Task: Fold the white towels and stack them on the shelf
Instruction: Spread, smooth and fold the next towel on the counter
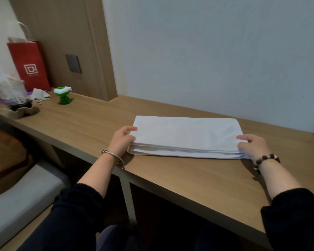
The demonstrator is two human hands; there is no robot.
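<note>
**A:** Starting nearest: both forearms reach over the front edge of the desk (170, 171). The left hand (122, 140) pinches the left end of the folded white towel (187, 134), thumb on top and fingers curled around the layered end. The right hand (253, 144) does the same at the right end, fingers (242, 137) pressed on the top layer.

**B:** So where does the towel sit?

**A:** Flat on the desk, a long rectangle lying a little back from the front edge, several layers showing along the near side.

**B:** What might go wrong?

**A:** I'd judge the layers are the risk. If only the upper plies are gripped, lifting could let the bottom ones sag and the fold open. Uneven pulling from the two ends could skew the edges too. The metal bangle (113, 154) on the left wrist rests close to the corner and might snag the cloth.

**B:** Farther back?

**A:** A green suction-cup toy (63, 95) and a red paper bag (30, 67) stand well apart to the left. I see no shelf here, so carrying it there is another chance for it to unfold.
</note>
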